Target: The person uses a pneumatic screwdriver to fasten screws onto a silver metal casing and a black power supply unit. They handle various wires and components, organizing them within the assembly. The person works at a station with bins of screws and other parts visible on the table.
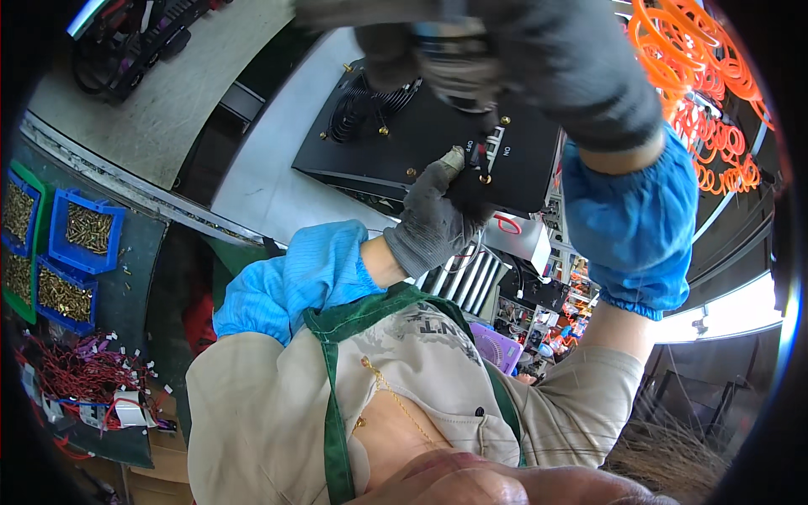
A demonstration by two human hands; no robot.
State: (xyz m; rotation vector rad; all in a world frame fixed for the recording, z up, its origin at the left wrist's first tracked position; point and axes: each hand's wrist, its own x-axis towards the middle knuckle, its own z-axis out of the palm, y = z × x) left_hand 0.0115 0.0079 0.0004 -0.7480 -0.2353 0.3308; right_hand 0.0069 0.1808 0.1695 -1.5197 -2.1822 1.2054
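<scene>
A black metal box (353, 160) with a round fan grille (345, 118) and several brass-coloured screws lies before me on a pale surface. At its near side is my left hand (433, 215) in a grey glove. The thumb lies on the top panel beside a small switch area and the other fingers, partly hidden, close at the edge. Above the panel my right hand (539, 59), also gloved and blurred, wraps round a power screwdriver (459, 71). Its dark tip points down at the panel close to the switch and a screw (486, 178).
Blue bins (87, 231) of small brass screws stand at the left, above a heap of red wires with white connectors (84, 370). A metal rail (126, 172) runs beside the pale surface. Orange coiled hoses (707, 93) hang at the right. Dark assembled parts (135, 50) lie far left.
</scene>
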